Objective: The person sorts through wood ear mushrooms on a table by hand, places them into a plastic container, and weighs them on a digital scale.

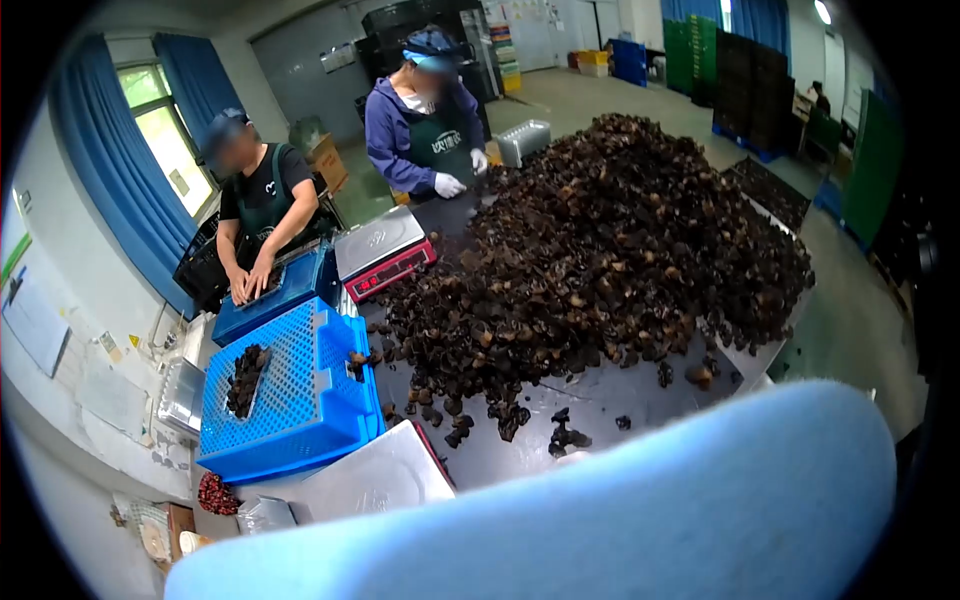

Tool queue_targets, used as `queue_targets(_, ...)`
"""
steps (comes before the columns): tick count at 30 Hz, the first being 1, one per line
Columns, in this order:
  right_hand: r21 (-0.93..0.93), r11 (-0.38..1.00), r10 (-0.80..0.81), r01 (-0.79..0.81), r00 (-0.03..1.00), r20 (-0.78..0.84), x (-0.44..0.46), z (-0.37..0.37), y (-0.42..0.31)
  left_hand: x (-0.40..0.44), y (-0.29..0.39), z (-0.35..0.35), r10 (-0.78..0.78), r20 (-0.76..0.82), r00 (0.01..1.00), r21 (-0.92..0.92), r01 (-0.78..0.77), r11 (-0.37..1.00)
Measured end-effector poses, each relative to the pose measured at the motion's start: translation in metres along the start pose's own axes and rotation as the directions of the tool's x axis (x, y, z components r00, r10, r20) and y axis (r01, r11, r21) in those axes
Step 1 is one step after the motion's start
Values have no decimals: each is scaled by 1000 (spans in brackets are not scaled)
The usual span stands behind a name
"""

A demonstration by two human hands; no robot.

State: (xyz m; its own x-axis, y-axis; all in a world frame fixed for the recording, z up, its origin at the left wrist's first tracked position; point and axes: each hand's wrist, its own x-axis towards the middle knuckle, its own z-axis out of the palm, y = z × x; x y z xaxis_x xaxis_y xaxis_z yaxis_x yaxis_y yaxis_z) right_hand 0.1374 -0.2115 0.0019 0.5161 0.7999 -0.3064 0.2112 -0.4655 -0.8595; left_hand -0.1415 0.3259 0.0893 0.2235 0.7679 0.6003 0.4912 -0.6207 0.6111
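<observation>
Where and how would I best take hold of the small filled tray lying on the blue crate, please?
I'd grip the tray by its two long sides, near mid-length, coming from above. It lies flat on the perforated top of the blue crate, narrow across, and the dark pieces heaped inside leave mainly its edges to hold.

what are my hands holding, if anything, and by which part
It cannot be told: the light blue sleeve fills the foreground and neither hand shows clearly.
</observation>
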Motion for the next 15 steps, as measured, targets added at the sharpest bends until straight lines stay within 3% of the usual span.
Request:
queue_targets(1,16,1000,-22,22,1000,17,-7,13,4,-7,22,-2,42,58,997,0,-42,999)
queue_targets(4,-298,942,-137,152,988,70,-27,18,-23,-29,69,-3,162,228,960,-8,-165,986)
queue_targets(6,-274,941,-212,199,977,-15,-30,22,-18,-38,92,2,243,331,912,-16,-252,968)
queue_targets(8,-292,951,-107,97,994,-18,-36,16,-40,-42,109,11,314,412,855,-20,-336,942)
queue_targets(15,-309,942,-150,129,988,-46,-37,22,-34,-42,130,37,421,557,716,16,-516,857)
